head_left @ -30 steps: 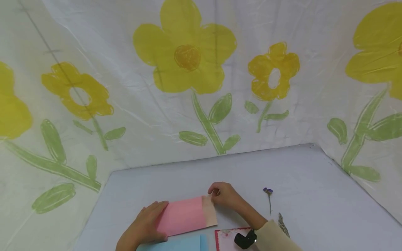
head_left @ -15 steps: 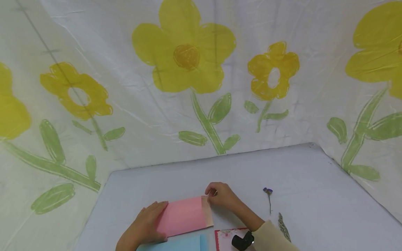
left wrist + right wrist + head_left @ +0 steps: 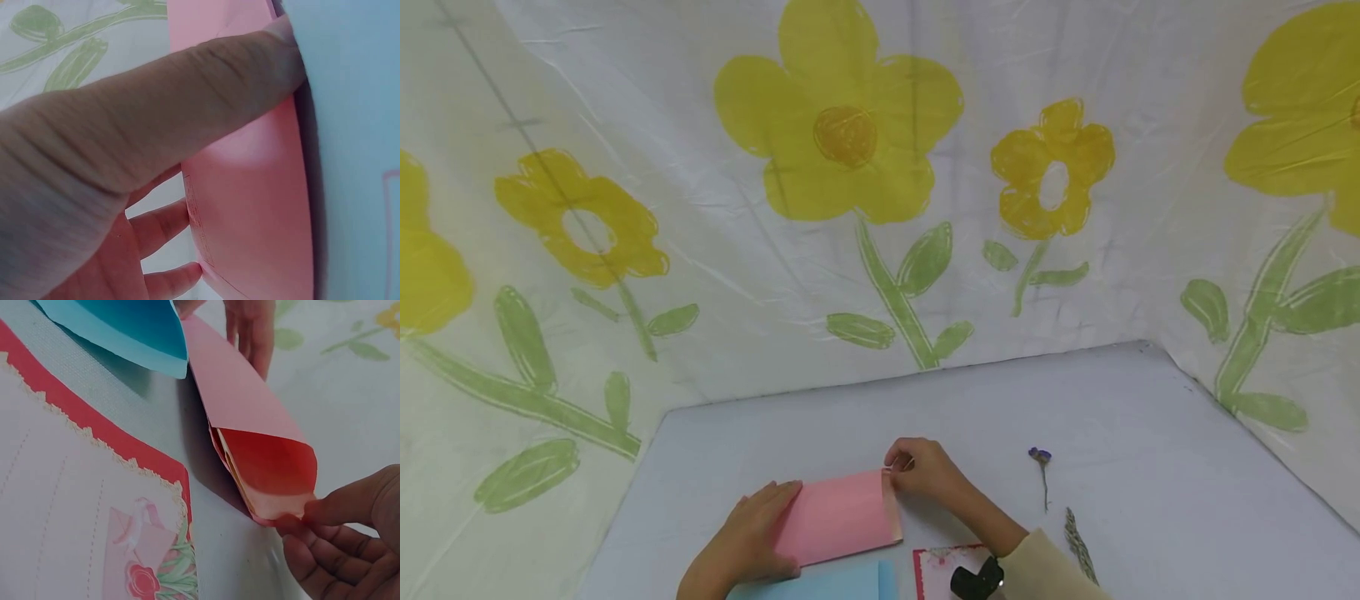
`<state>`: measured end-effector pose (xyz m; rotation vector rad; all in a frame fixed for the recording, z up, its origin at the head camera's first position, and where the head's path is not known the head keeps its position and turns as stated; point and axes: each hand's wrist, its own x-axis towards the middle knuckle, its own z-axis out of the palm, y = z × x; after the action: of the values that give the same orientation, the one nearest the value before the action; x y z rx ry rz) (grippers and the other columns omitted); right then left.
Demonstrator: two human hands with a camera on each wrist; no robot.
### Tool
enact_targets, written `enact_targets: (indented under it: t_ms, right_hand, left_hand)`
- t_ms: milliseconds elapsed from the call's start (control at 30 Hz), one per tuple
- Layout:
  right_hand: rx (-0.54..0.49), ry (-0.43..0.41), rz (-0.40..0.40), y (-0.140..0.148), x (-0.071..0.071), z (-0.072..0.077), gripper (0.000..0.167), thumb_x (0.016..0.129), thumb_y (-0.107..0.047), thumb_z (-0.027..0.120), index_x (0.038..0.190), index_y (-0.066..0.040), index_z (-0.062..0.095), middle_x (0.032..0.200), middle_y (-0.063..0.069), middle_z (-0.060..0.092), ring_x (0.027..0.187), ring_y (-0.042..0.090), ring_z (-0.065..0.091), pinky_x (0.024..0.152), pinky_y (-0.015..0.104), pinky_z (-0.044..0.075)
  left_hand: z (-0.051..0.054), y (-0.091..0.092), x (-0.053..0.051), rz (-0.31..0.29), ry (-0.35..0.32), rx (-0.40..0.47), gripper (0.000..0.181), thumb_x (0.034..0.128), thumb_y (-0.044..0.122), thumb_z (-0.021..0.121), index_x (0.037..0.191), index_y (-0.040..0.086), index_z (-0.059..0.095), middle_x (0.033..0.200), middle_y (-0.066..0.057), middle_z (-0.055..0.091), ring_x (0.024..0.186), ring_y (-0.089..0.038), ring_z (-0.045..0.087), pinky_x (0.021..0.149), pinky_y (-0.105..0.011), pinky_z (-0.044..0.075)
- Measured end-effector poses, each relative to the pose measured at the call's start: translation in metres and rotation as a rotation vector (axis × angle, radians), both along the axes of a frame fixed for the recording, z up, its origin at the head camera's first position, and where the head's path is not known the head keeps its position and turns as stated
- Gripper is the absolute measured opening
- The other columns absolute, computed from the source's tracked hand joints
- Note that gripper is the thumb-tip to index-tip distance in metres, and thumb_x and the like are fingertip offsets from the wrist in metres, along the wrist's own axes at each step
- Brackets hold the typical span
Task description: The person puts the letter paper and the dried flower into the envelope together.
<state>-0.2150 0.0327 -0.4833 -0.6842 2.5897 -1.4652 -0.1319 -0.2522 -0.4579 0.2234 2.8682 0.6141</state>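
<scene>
A pink envelope [image 3: 842, 512] lies on the table with its opening toward the right. My left hand [image 3: 747, 533] grips its left part, thumb along the near edge and fingers at the far edge. In the left wrist view the thumb crosses the pink envelope [image 3: 250, 206], which bows between thumb and fingers. A narrow strip of cream paper [image 3: 892, 512] shows at the open end. My right hand [image 3: 928, 473] pinches the paper's far corner. In the right wrist view the envelope's mouth gapes around the folded cream paper [image 3: 275, 499], held between thumb and forefinger of my right hand [image 3: 350, 544].
Nearer me lies a light blue envelope [image 3: 820, 582], beside a red-bordered card [image 3: 934, 571] partly under my right wrist. To the right are a dried purple flower [image 3: 1040, 457] and a dried grey-green sprig [image 3: 1078, 546]. Flower-painted sheeting [image 3: 760, 333] hangs behind the table.
The right hand has moved a little left, and the cream paper has slid further into the pink envelope, leaving a narrower strip outside. The left hand has kept its place.
</scene>
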Motion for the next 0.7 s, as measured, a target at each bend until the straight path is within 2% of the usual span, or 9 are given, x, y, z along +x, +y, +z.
enact_targets:
  t_ms: [167, 367, 700]
  right_hand:
    - [-0.039, -0.023, 0.007, -0.0024, 0.0042, 0.0021, 0.016, 0.08, 0.007, 0.071, 0.091, -0.005, 0.068, 0.081, 0.003, 0.065, 0.072, 0.014, 0.06, 0.052, 0.024, 0.054]
    - [-0.03, -0.012, 0.005, -0.0049, 0.0083, 0.0048, 0.015, 0.083, 0.004, 0.072, 0.093, -0.007, 0.067, 0.081, -0.002, 0.064, 0.075, 0.013, 0.061, 0.056, 0.024, 0.054]
    - [-0.041, -0.011, 0.018, -0.0068, 0.0088, 0.0063, 0.014, 0.084, 0.006, 0.07, 0.094, -0.004, 0.066, 0.08, 0.0, 0.062, 0.074, 0.015, 0.06, 0.056, 0.023, 0.053]
  left_hand:
    - [0.0001, 0.0003, -0.0007, -0.005, 0.001, -0.005, 0.101, 0.0561, 0.026, 0.099, 0.143, 0.005, 0.053, 0.143, -0.016, 0.053, 0.139, -0.043, 0.036, 0.114, -0.066, 0.021]
    - [-0.0013, 0.0002, -0.0012, -0.017, 0.008, -0.007, 0.1, 0.0565, 0.026, 0.099, 0.143, 0.003, 0.053, 0.143, -0.017, 0.053, 0.139, -0.043, 0.037, 0.113, -0.068, 0.021]
    - [-0.002, -0.0003, -0.0015, -0.022, 0.021, -0.006, 0.1, 0.0563, 0.026, 0.099, 0.142, 0.003, 0.053, 0.142, -0.017, 0.053, 0.138, -0.044, 0.038, 0.112, -0.068, 0.022]
